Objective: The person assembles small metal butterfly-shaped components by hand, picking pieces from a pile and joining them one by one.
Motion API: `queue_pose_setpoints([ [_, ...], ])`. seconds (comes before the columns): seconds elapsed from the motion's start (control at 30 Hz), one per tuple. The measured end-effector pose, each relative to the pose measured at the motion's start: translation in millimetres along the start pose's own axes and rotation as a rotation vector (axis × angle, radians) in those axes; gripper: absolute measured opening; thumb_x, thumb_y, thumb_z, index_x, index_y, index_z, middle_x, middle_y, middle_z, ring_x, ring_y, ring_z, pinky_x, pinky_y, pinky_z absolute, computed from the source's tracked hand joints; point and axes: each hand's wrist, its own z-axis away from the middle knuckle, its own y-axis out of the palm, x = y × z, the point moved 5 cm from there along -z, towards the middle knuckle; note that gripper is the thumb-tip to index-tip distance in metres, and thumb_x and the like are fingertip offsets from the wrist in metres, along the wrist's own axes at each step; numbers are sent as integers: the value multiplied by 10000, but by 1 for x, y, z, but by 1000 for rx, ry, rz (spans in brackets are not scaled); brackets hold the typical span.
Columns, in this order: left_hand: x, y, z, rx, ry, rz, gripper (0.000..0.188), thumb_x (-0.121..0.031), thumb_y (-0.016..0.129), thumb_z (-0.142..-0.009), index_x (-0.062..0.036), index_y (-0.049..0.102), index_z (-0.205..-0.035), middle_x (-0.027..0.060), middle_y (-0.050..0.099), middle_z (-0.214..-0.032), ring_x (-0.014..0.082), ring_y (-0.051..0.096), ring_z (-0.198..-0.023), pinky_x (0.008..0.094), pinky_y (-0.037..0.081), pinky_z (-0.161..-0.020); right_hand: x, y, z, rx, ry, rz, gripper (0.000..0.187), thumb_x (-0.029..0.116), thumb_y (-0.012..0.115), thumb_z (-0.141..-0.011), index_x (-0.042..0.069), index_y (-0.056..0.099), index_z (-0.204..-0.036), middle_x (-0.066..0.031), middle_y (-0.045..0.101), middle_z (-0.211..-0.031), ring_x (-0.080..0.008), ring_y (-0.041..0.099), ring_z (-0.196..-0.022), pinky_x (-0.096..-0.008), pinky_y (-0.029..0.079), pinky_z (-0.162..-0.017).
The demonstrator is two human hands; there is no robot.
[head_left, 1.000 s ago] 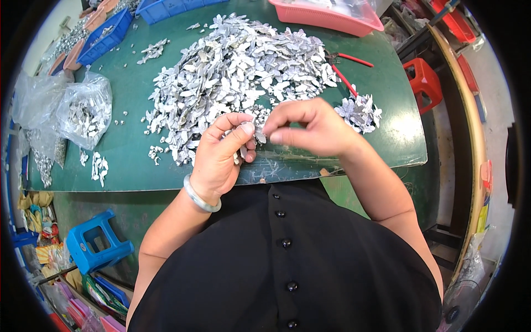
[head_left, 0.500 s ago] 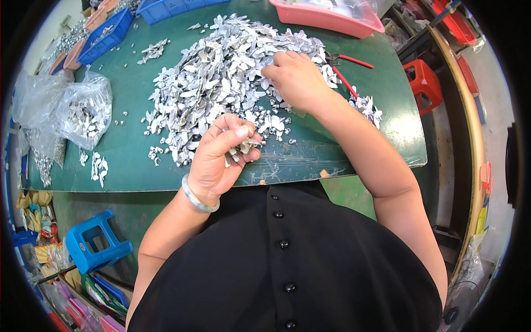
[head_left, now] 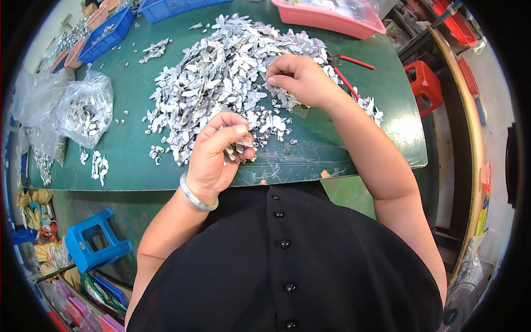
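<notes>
A large heap of silver-coloured, leaf-shaped metal pieces (head_left: 215, 72) is spread over the green table (head_left: 135, 160). In front of its near edge, my left hand (head_left: 213, 152) is closed around several of these metal pieces (head_left: 241, 143), with the thumb on top. A pale bangle (head_left: 194, 193) circles the left wrist. My right hand (head_left: 303, 82) hovers at the right side of the heap, thumb and fingertips brought together. Whatever lies between those fingertips is too small to make out. Small silver bead-like parts (head_left: 276, 128) are scattered below the right hand, at the heap's near edge.
Red-handled pliers (head_left: 347, 82) lie right of the heap. A pink basket (head_left: 332, 21) and blue trays (head_left: 108, 36) stand along the back. Clear plastic bags of metal parts (head_left: 86, 110) sit at left. A blue stool (head_left: 98, 240) and a red stool (head_left: 423, 86) flank the table.
My right hand has drawn slightly right and turned, so its thumb and pinched fingertips now show. My left fingers have shifted a little around the metal pieces.
</notes>
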Motion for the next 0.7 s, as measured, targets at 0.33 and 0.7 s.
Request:
queue_pose_setpoints([
  [0.33,-3,13,-9,-116,80,-140,93,-68,575,-796,-35,562,-882,32,557,-728,89,517,-597,199,422,-483,29,27,37,203,420,-1590,123,85,556,-815,24,561,-921,-34,577,-786,-112,534,-675,-242,448,-640],
  [0.7,-1,14,-6,-88,114,-173,57,-43,559,-802,-54,548,-857,32,569,-766,92,513,-627,223,418,-517,23,25,54,180,477,-1579,165,72,526,-830,-2,565,-972,-65,596,-792,-122,570,-662,-246,482,-640],
])
